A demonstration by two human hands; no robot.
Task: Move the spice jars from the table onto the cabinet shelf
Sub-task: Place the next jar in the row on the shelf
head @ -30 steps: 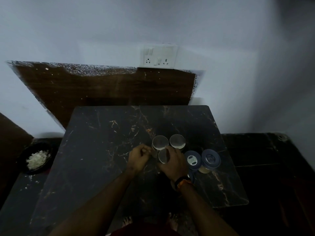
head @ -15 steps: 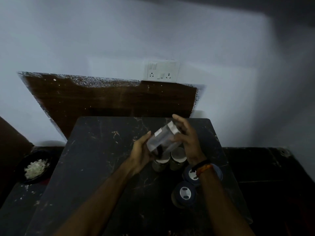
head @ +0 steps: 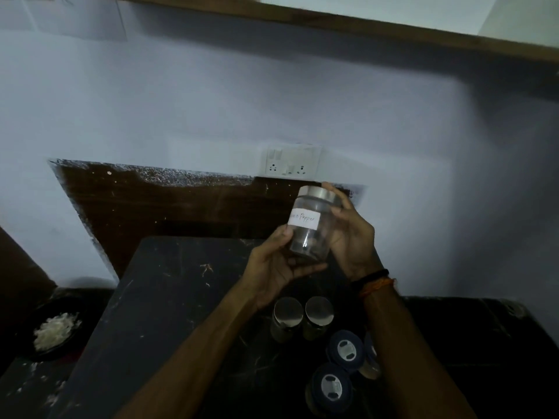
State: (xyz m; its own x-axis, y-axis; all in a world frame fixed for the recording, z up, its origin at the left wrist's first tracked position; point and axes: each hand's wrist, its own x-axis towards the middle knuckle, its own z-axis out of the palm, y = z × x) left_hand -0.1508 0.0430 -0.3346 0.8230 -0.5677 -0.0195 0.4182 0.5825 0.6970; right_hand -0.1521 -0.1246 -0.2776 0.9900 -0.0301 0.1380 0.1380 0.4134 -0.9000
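Note:
A clear glass spice jar (head: 310, 228) with a metal lid and a white handwritten label is held upright in the air above the dark marble table (head: 169, 313). My left hand (head: 273, 267) cups its base and lower side, and my right hand (head: 351, 234) grips its right side and lid. Two more metal-lidded jars (head: 287, 313) (head: 319, 311) stand on the table below my hands. Blue-lidded jars (head: 344, 349) (head: 331, 387) stand nearer the front right. The brown wooden cabinet shelf (head: 393, 28) runs along the top of the view.
A wall socket plate (head: 292, 160) is on the pale wall behind the jar, above a dark wooden board (head: 151, 213). A black bowl with white shreds (head: 54, 328) sits low at the left. A dark counter (head: 469, 343) lies to the table's right.
The jar has risen from the table and turned from tilted to upright, with both hands on it. My view has tilted upward, bringing the shelf into sight.

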